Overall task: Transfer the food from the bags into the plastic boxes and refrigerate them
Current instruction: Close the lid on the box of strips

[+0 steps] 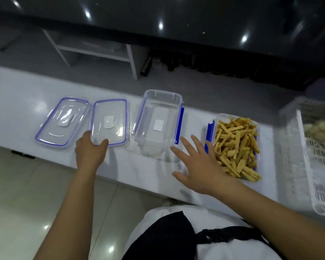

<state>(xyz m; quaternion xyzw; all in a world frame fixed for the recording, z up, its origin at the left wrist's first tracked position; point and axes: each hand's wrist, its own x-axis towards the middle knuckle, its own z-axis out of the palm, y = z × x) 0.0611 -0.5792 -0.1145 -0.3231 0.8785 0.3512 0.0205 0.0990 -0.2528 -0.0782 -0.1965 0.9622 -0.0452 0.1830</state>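
Note:
Two clear lids with blue seals lie on the white counter: one at the far left (62, 121) and one beside it (110, 122). My left hand (90, 150) grips the near edge of the second lid, thumb on top. An empty clear box (159, 121) with blue clips stands in the middle. To its right sits a box (236, 147) filled with yellow-brown food strips. My right hand (197, 164) hovers with fingers spread between the two boxes, holding nothing.
A white slotted basket (315, 166) at the right holds pale round food pieces. The counter (17, 102) ends close to my body, with tiled floor at the lower left. A dark glossy surface and a white shelf lie beyond the counter.

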